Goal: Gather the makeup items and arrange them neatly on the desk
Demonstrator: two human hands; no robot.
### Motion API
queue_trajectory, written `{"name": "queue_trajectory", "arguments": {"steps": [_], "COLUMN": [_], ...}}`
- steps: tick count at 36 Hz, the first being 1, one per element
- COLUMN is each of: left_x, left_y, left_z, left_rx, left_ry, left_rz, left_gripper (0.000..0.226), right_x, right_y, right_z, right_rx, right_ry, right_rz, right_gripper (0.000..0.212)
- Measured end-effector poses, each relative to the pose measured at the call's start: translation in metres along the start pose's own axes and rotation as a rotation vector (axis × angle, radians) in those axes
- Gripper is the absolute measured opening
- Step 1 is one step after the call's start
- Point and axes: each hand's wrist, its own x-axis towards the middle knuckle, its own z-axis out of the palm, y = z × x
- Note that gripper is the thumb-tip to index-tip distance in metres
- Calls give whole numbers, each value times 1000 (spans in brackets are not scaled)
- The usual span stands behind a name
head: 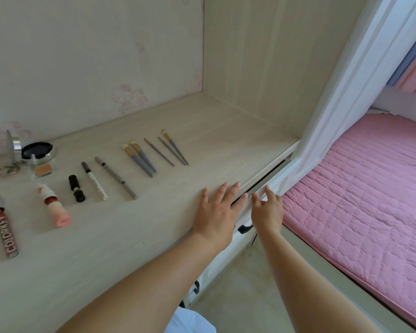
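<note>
Head view: left hand (216, 212) lies flat with fingers spread on the desk (226, 131) near its front edge; right hand (267, 211), fingers loosely extended and holding nothing, touches the white frame (283, 174) beside it. Well apart to the left, brushes (154, 152), two pens (106, 179), lipsticks (65, 200), a lip-gloss tube (6, 227) and an open compact (37, 151) lie in a tidy row. Arrangement appears essentially complete.

Key ring (6, 169) partly off-frame
</note>
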Motion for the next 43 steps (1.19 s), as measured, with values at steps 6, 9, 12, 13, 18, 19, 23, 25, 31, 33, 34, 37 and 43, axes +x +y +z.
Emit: {"name": "queue_trajectory", "arguments": {"steps": [6,9,12,13,18,19,23,25,31,33,34,37,43], "left_x": [2,2,2,2,4,4,1,-3,-17,-25,-31,-55,-131], "left_y": [0,0,0,0,-1,-2,-4,-7,-14,-17,-19,-25,-55], "left_z": [3,2,1,1,2,2,-2,-3,-7,-11,-13,-20,-9], "left_rx": [16,10,5,1,-72,-101,-195,-238,-298,-328,-356,-436,-473], "left_ry": [11,18,24,24,37,43,61,69,97,122,133,180,431], "left_rz": [-7,-8,-10,-9,-10,-12,-23,-33,-44,-39,-38,-44,-11], "left_gripper": [80,79,79,79,81,79,75,74,70,68,66,60,43], "right_x": [3,4,5,6,4,3,-1,-3,-12,-17,-21,-31,-57], "right_y": [-2,-1,0,1,-1,-2,-7,-8,-12,-14,-16,-20,-52], "right_z": [6,7,7,7,5,5,4,4,10,14,16,23,27], "right_rx": [5,-5,-24,-34,-91,-98,-143,-169,-147,-110,-79,-22,268], "right_ry": [1,-6,-33,-43,-61,-58,-56,-62,-29,7,29,108,265], "right_rz": [5,-3,-1,-1,5,6,-9,-15,22,25,21,-21,-124], "right_gripper": [51,51,51,51,49,48,47,47,45,44,43,40,35]}}
